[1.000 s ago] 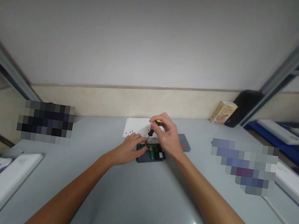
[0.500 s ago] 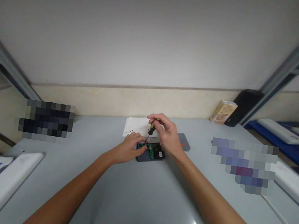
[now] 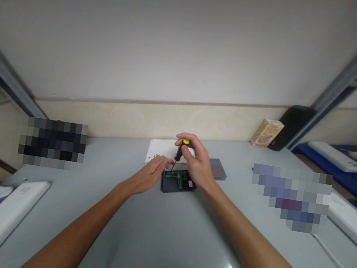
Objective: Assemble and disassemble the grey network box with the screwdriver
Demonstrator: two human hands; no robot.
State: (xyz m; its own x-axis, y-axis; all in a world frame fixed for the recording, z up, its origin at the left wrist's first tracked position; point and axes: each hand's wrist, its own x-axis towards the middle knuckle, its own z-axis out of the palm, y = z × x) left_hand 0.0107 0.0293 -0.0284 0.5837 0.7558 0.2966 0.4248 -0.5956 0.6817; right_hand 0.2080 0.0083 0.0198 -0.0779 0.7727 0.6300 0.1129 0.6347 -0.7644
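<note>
In the head view, my right hand (image 3: 199, 162) is closed around the yellow and black handle of a screwdriver (image 3: 179, 153). The thin shaft points down and slightly left to the upper part of a green circuit board (image 3: 178, 178). That board sits in a dark, flat casing (image 3: 170, 188) on the table. My left hand (image 3: 153, 174) is at the casing's left edge, its fingers drawn together with the tips beside the screwdriver shaft. Whether anything small is between those fingers is hidden. Behind lies a white sheet (image 3: 153, 148) with several small dark screws or dots on it.
A grey flat panel (image 3: 220, 169) lies right of the casing on the grey table (image 3: 157, 234). A yellow box (image 3: 266, 134) and a black object (image 3: 292, 126) stand at the back right. A white device (image 3: 15, 212) is at left; a white cable (image 3: 339, 261) crosses the right side.
My left thumb has come off the circuit board and drawn back to the fingers, uncovering the board's left part. The screwdriver stands more upright, its yellow end now showing.
</note>
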